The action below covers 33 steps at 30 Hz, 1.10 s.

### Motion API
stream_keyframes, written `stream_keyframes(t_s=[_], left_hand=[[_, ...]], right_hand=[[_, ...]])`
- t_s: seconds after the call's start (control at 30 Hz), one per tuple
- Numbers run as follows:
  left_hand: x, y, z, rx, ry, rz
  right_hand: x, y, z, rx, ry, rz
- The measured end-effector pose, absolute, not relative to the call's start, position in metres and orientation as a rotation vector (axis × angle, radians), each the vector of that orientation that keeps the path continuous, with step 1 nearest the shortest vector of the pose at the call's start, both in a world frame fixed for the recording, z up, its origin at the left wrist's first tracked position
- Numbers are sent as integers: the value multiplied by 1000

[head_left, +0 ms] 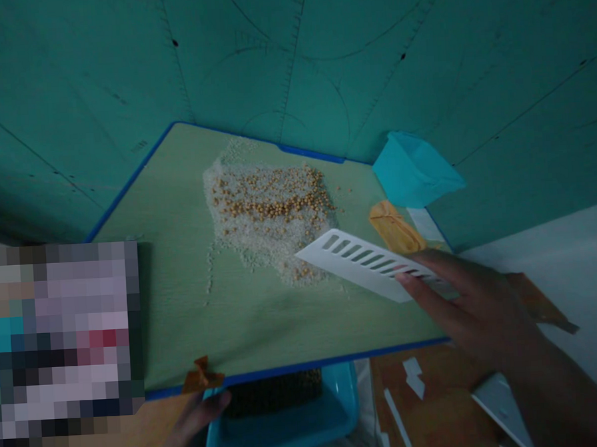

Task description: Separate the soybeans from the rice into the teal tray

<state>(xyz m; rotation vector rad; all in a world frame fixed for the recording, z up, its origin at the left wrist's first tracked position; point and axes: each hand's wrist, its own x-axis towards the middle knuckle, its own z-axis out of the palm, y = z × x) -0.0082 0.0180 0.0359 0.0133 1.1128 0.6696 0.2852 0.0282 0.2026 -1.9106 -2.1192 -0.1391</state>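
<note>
My right hand (pixel 475 304) grips a flat white slotted plastic piece (pixel 361 273) between thumb and fingers. Its pointed far end reaches the lower right edge of a spread of white grains (pixel 259 235). Round tan beans (pixel 282 201), like soybeans, lie on the grains, thickest in a band across the middle. Both rest on a pale green board (pixel 183 309) with a blue edge. Below the board's front edge, my left hand (pixel 196 415) is partly hidden, its thumb over the rim of a blue basin (pixel 285 444). Something dark lies inside the basin.
A turquoise open container (pixel 416 170) and an orange-brown crumpled piece (pixel 396 226) sit at the board's right. Brown tape (pixel 201 377) sticks to the front edge. A green marked wall-like surface (pixel 290 64) stands behind. White scraps (pixel 413 377) lie on the floor. A blurred patch covers the left.
</note>
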Motion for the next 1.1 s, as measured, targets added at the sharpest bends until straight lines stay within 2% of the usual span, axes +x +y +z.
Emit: stream_keyframes(t_s=[0.6, 0.9, 1.1], left_hand=[[-8, 18, 40, 62, 1116, 667], [-15, 16, 23, 42, 1075, 644], [-12, 17, 27, 60, 1053, 646]], right_hand=[[277, 13, 198, -1875, -2193, -21], [274, 8, 200, -1885, -2172, 22], [271, 0, 196, -1851, -2155, 165]])
